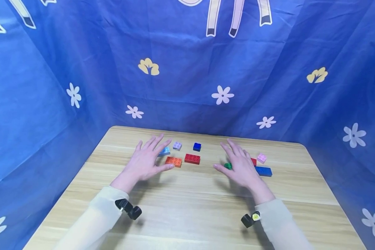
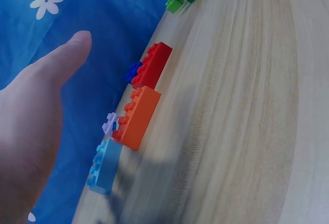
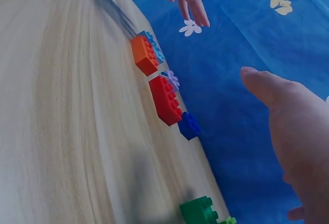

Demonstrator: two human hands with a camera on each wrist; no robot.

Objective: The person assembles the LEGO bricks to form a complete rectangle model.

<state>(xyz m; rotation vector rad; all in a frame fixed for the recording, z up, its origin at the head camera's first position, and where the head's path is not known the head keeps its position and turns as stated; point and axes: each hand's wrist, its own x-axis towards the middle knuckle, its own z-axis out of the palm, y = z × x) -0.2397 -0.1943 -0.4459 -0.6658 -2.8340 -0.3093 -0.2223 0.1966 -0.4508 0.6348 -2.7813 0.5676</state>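
Fingers spread, my left hand [image 1: 143, 163] hovers over the table beside an orange brick [image 1: 174, 161] and a light blue brick [image 1: 165, 151], partly covering the light blue one in the head view. My right hand [image 1: 242, 168] is also spread in the air, overlapping a green brick [image 1: 227, 166], a blue brick [image 1: 264, 171] and a second red brick [image 1: 254, 161]. Neither hand holds anything. Between them lie a red brick [image 1: 192, 159], a small dark blue brick [image 1: 197, 147] and a lavender brick [image 1: 177, 146]. A light green brick [image 2: 175, 2] shows beside the green one in the left wrist view.
A pink brick [image 1: 261, 158] lies at the right of the group. The wooden table [image 1: 187, 208] ends at the back against a blue patterned cloth [image 1: 181, 93], which also hangs along both sides. Small black cameras [image 1: 133, 211] sit on both wrists.
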